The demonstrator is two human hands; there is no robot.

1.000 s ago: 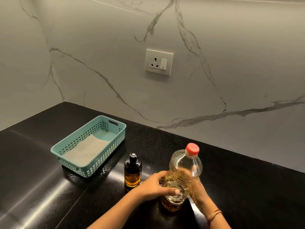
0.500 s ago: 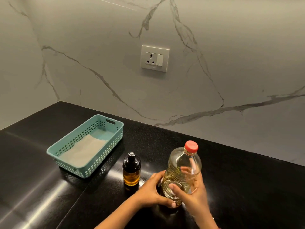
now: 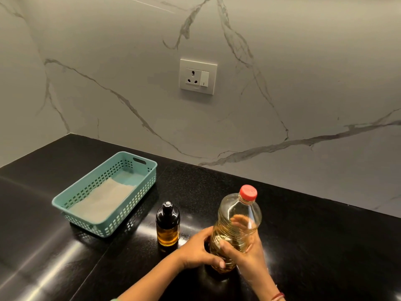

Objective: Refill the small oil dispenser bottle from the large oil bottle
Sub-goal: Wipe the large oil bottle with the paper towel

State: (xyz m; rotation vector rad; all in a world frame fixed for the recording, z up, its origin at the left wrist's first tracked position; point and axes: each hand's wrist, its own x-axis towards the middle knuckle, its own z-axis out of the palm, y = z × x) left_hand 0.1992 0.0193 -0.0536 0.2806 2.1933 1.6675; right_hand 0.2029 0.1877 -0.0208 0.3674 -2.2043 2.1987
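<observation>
Standing upright on the black counter (image 3: 325,246) in the lower centre of the frame, the large oil bottle (image 3: 234,208) is clasped by both hands. The left hand (image 3: 199,250) wraps round its lower part from the left, the thumb lying across the front near the base. The right hand (image 3: 247,250) curls round it from the right, and some of its fingers show through the clear plastic from behind. The two hands almost meet at the front of the bottle. Its red cap (image 3: 248,192) is on, and golden oil shows in its lower part.

Just left of it stands the small dispenser bottle (image 3: 167,224), upright, its black top on and amber oil in its lower half; it is near the left hand but apart from it. Further left sits a teal basket (image 3: 130,205) with a pale sheet (image 3: 102,203) lying on its floor. A white wall socket (image 3: 198,76) is set in the veined marble wall (image 3: 314,83), upper centre of the frame.
</observation>
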